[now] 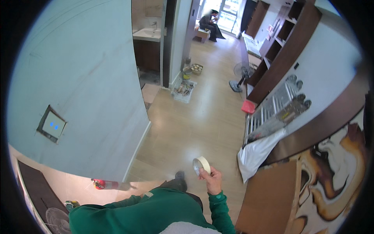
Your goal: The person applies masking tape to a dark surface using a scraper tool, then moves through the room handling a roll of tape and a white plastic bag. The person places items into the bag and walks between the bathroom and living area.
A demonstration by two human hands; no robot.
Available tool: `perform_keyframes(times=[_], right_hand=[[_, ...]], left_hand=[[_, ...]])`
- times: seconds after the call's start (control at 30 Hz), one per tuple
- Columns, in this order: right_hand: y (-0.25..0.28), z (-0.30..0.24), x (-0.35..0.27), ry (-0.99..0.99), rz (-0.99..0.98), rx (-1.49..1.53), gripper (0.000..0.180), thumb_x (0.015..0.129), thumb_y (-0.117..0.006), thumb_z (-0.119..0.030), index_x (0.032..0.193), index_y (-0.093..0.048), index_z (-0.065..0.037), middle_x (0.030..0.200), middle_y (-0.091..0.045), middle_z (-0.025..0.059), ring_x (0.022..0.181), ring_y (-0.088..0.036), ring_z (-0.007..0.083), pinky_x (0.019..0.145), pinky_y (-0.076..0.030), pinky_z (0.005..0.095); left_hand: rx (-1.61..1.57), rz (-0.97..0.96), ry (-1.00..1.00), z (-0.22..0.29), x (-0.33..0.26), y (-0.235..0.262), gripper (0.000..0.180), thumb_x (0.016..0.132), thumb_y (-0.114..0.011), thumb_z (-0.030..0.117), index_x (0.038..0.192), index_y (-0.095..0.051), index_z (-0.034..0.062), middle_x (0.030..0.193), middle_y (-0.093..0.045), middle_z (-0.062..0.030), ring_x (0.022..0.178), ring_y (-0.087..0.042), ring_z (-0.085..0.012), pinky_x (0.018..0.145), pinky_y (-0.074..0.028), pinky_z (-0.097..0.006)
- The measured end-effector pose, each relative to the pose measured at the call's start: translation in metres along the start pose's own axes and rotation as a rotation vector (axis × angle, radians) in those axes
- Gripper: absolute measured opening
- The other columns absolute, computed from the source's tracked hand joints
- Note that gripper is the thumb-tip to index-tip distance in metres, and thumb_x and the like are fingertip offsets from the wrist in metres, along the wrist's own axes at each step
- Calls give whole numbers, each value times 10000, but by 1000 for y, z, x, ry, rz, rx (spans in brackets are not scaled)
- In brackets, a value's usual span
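A roll of cream masking tape is in my right hand, with thumb and fingers closed on its lower edge. The roll stands on edge, its round hole facing left. My green right sleeve comes up from the lower edge. Below the tape, one dark shoe of mine shows on the wood floor. Along the lower left, a green sleeve is visible, but my left hand does not show.
A pale wall with a recessed switch stands left, a fire extinguisher below it. On the right are a ladder, white plastic sheeting and a brown panel. Ahead are a tray of tools, a fan and a seated person.
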State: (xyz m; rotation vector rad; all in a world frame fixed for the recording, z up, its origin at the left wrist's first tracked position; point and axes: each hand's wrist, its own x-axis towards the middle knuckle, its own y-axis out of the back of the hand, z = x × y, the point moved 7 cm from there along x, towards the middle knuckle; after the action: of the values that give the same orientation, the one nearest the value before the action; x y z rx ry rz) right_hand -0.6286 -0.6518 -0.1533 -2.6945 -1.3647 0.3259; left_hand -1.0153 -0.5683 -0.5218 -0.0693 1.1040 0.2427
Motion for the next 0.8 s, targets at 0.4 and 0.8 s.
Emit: perform_keyframes(times=[0.4, 0.8], right_hand=[[73, -36, 256, -34, 153, 10, 205, 859, -685, -170, 873, -642, 29, 632, -565, 39, 557, -526, 118, 562, -463, 282], [-13, -62, 548, -107, -439, -27, 270, 877, -646, -144, 1086, -580, 12, 750, -618, 74, 695, -607, 170, 687, -507, 317]], left_hand=[[-601, 372, -77, 156, 43, 179, 202, 880, -538, 107, 952, -685, -11, 787, -666, -104, 665, -623, -224, 530, -498, -352], [-1096, 1077, -630, 528, -30, 431, 527, 887, -596, 483, 809, -608, -38, 543, -502, -27, 432, -457, -116, 428, -374, -270]])
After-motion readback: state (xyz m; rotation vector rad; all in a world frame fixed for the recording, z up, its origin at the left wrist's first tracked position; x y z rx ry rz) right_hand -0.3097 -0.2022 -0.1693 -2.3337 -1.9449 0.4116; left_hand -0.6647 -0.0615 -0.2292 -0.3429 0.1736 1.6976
